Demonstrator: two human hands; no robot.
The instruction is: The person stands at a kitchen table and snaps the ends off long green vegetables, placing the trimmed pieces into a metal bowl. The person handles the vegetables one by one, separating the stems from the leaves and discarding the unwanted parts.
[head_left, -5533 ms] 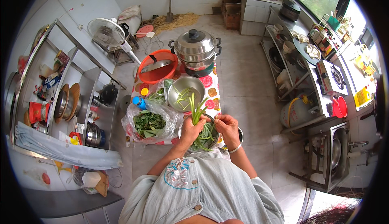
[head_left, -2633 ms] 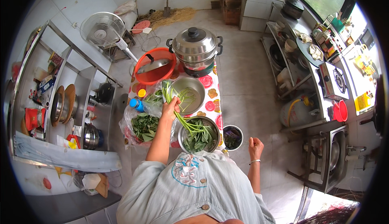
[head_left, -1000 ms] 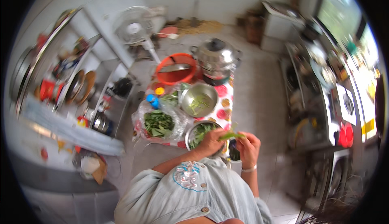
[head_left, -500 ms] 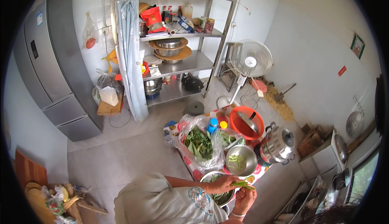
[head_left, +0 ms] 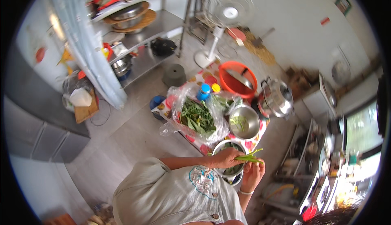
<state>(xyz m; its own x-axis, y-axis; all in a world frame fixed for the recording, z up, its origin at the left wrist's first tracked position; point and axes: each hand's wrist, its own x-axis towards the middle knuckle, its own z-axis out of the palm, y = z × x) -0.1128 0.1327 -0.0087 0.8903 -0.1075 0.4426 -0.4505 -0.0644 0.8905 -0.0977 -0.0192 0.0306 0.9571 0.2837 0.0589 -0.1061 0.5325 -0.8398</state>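
My left hand (head_left: 227, 158) is closed round a small bunch of green vegetable stems (head_left: 250, 158). At the other end of the bunch, the fingertips of my right hand (head_left: 253, 175) pinch the stems. Both hands are above a metal pot (head_left: 217, 149) with dark green leaves inside, partly hidden by my left hand. Just beyond stands a steel bowl (head_left: 254, 128) holding pale green stem pieces. A clear plastic bag (head_left: 220, 132) full of leafy greens (head_left: 195, 114) lies to the left of that bowl.
The small table has a patterned cloth (head_left: 200, 77). On it are a blue-capped jar (head_left: 203, 91), a red-orange basin (head_left: 226, 86) with a lid or pan inside, and a steel steamer pot (head_left: 277, 99). Behind stand a grey stool (head_left: 174, 75), a fan (head_left: 230, 12) and a metal shelf (head_left: 169, 19).
The view has turned and tilted down, so the shelf and refrigerator sit farther left and partly out of frame. Both hands still hold the stems, with the right fingers at their end.
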